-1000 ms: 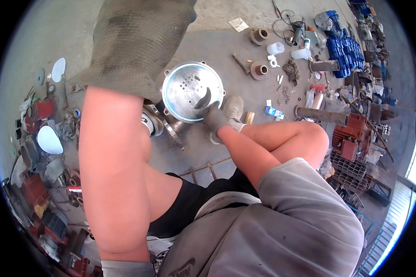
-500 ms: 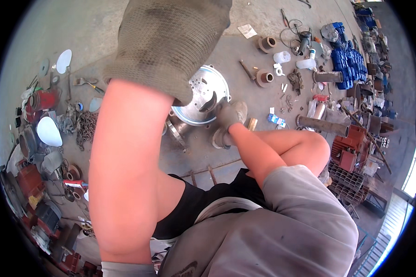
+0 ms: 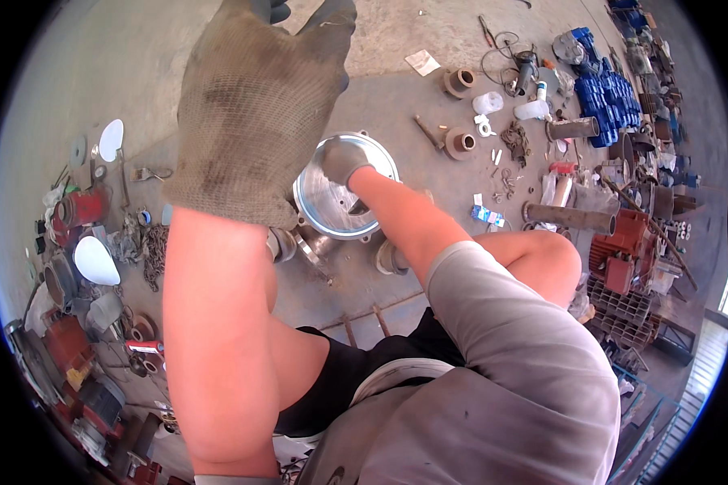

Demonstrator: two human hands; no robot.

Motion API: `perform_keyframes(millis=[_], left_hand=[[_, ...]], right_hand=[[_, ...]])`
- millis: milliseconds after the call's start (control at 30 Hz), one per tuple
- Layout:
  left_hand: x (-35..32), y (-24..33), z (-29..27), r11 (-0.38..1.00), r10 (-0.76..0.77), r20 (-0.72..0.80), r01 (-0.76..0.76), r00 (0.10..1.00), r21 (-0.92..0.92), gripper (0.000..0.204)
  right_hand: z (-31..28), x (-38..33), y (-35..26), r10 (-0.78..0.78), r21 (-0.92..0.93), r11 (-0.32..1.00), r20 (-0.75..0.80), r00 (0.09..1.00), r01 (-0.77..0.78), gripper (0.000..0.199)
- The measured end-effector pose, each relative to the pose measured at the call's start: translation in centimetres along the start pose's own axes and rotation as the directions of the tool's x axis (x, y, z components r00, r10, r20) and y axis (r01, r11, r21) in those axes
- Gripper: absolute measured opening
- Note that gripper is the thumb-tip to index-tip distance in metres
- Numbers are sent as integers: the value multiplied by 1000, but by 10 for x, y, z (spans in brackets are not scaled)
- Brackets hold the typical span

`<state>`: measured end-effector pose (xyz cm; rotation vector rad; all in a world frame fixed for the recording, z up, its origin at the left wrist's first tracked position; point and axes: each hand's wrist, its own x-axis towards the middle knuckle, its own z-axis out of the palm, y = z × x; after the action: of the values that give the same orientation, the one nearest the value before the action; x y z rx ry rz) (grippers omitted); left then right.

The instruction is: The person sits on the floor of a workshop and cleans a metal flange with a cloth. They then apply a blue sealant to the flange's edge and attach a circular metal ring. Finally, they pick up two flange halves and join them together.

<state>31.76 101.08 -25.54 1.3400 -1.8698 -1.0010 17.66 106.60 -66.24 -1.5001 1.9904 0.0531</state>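
My left hand [image 3: 247, 109], in a dirty brown knit glove with dark fingertips, is raised close to the view near the top edge. Its thumb stands apart from the fingers, with nothing visible in the gap; the fingertips are partly cut off. Below and beyond it, a round silver metal cover [image 3: 319, 206] with lugs on its rim and openings in its face sits low in front of me. My right hand [image 3: 345, 160], also gloved, is over the far part of the cover's face. Its fingers are hidden, so whether they hold anything does not show.
Flanged metal rings [image 3: 459, 144] and a rusty pipe [image 3: 570, 217] lie to the right. Farther right are an angle grinder [image 3: 526, 71] and blue castings [image 3: 611, 105]. At left lie a chain [image 3: 154, 250], a white disc [image 3: 97, 260] and a red machine part [image 3: 85, 208].
My right hand has moved from the cover's near right edge up and left over its face. My left hand has shifted left and down, bringing its thumb and fingers into view.
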Motion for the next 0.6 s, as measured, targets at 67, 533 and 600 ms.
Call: perform_keyframes(millis=[67,533,600], left_hand=[[3,2,3,999,-37,13,37,999,27,72],[3,1,18,998,12,12,-13,1000,67,69],[2,4,14,999,5,12,-5,1000,38,69]], right_hand=[[19,-17,-28,-148,-5,989,-4,989,148,37],[11,-70,58,261,284,923,39,965,-261,66],[45,-80,79,362,284,902,-87,928,-326,61]])
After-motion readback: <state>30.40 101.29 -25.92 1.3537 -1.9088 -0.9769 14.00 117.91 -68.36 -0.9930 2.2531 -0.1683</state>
